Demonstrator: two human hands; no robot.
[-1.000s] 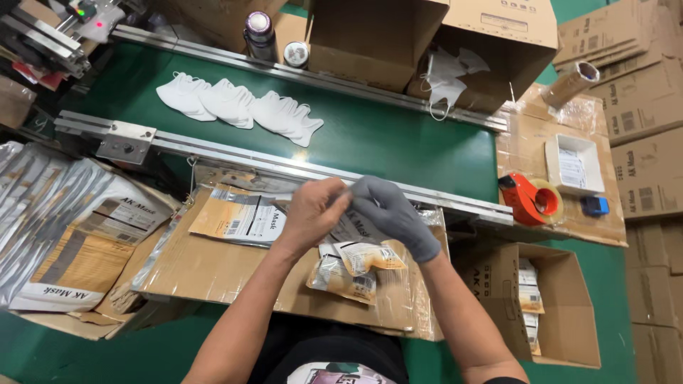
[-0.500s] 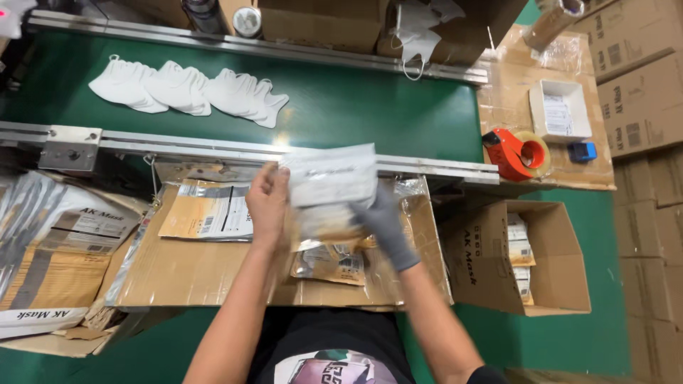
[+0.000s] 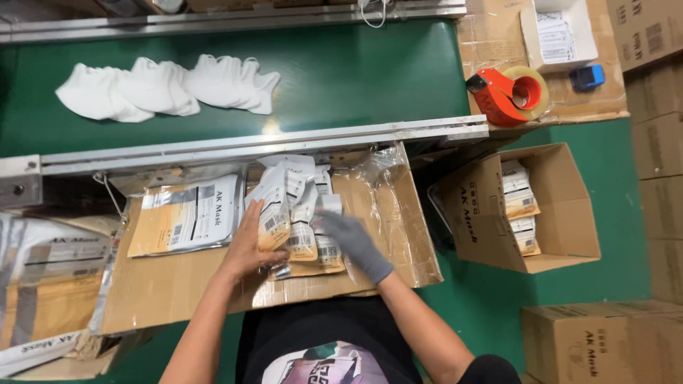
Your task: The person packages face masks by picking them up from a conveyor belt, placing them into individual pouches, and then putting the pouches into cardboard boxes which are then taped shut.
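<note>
Since half a second ago the raised pouch has come down: both hands now rest on the fanned stack of mask pouches [image 3: 299, 220] lying on the cardboard-covered desk [image 3: 185, 284], just below the conveyor rail [image 3: 284, 142]. The bare left hand [image 3: 249, 245] presses flat, fingers spread, on the stack's left side. The gloved right hand [image 3: 352, 245] lies on its right side, fingers loosely curled. Pouch long axes run away from the person, tops fanning toward the rail.

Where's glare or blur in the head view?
Head view: glare spot on the metal rail and sheen on the plastic wrap; left hand and gloved right hand on the pouches stay fairly sharp; edges bow slightly.
</note>
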